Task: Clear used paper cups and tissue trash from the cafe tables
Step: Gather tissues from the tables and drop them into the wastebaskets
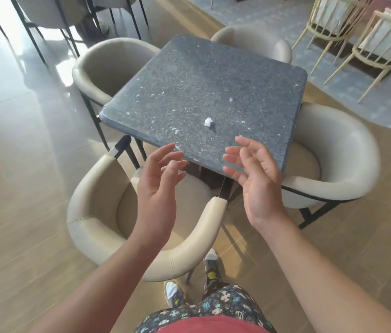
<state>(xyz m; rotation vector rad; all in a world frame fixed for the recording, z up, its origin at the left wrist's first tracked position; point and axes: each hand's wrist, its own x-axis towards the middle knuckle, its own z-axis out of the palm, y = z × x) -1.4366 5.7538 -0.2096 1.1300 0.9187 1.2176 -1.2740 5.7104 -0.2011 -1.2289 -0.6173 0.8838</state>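
Trousers: patterned trousers (225, 301) and a red shirt (209, 326) fill the bottom edge. Two shoes (173, 292) stand on the floor just behind the near chair.
Floor: pale boards (9, 164) with strong glare at the left side.
Dark-framed chairs: they stand at the top left (45, 15), well apart from the table, and are only partly in view.
Left chair: a cream chair with a rounded back (98, 68), close against the left side of the table.
Near chair: the same cream kind (88, 224), with its curved back toward the person. Both forearms pass above it.
Left hand: it is raised (158, 188) above the near chair, just before the near edge of the table. The palm is turned to the right, and the fingers are spread, gently bent, and hold nothing.
Table: square with rounded corners and a dark grey speckled top (189, 92).
Tissue: one small crumpled white piece (207, 122) lies on the near half of the table top. It is beyond the two hands and between them, and neither hand touches it.
Right hand: it is raised (254, 183) over the near right edge of the table, palm turned left and upward. The fingers are loose, slightly curled, and grip nothing.
Far chair: a cream chair (261, 42) behind the far side of the table.
Right chair: a cream chair (346, 164) close at the right side of the table.
Slatted chairs: two pale ones (382, 44) at the top right on a grey rug (334, 92), well apart from the table.
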